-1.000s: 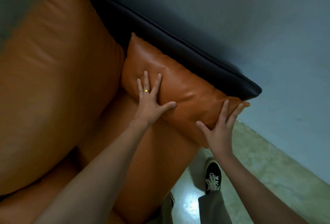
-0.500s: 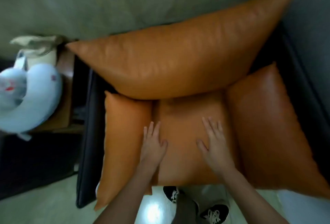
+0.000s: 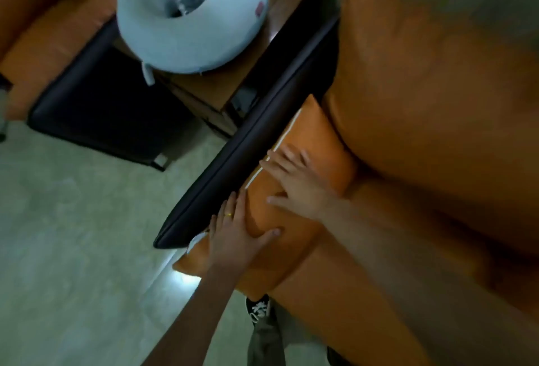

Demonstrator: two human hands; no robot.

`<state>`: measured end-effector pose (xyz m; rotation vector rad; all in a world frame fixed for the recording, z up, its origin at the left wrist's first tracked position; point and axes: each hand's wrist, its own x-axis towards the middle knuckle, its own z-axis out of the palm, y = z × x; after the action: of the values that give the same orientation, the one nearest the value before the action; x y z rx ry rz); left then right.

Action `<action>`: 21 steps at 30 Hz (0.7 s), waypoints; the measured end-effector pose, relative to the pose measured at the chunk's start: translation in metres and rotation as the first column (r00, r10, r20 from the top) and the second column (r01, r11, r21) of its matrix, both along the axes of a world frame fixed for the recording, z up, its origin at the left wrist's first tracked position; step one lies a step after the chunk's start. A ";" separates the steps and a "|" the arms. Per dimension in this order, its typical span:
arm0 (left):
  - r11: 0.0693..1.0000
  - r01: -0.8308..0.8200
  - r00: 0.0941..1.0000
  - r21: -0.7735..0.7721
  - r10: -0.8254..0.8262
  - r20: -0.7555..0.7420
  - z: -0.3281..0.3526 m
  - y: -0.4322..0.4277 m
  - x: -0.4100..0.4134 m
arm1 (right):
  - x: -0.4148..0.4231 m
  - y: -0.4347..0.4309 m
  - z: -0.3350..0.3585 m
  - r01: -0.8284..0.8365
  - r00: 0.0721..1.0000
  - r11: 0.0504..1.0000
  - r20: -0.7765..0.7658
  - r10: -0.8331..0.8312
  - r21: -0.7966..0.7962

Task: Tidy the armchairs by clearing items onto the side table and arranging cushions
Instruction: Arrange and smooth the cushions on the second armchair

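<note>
An orange leather side cushion (image 3: 323,144) leans against the black left arm (image 3: 248,150) of the armchair. My left hand (image 3: 236,234), with a ring, lies flat on the cushion's near end, fingers reaching up along the black arm and thumb spread on the leather. My right hand (image 3: 297,182) presses flat on the cushion's middle, fingers straight and pointing at the arm. The large orange back cushion (image 3: 437,74) fills the upper right, and the orange seat (image 3: 364,292) runs below it.
A wooden side table (image 3: 280,12) stands left of the armchair, bearing a light-blue neck pillow (image 3: 186,42) with a clear plastic item inside it. A second armchair (image 3: 73,53) sits at far left. Pale floor (image 3: 73,234) lies below; my shoe (image 3: 259,307) stands near the seat.
Both hands left the seat's middle and moved to the left side cushion, now pressing on it. The view swung left, bringing the side table and neck pillow nearer.
</note>
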<state>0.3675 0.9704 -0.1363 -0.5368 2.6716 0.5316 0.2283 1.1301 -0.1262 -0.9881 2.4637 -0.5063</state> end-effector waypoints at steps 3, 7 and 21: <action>0.996 0.003 0.997 -0.087 -0.009 -0.072 -0.007 0.000 0.017 | -0.020 -0.015 -0.016 -0.163 0.983 0.984 -0.075 0.168 0.070; 0.978 -0.079 0.984 -0.195 0.045 -0.172 -0.011 0.017 0.037 | -0.016 -0.011 -0.030 -0.269 0.922 0.961 -0.271 0.275 0.060; 0.968 -0.243 0.967 -0.057 0.238 -0.086 0.013 -0.015 0.086 | -0.051 0.041 -0.020 0.106 0.994 0.982 -0.049 -0.099 0.154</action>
<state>0.4540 0.9550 -0.1236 -0.8857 2.7231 0.5405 0.1769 1.1708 -0.1462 -0.8205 2.5564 -0.3213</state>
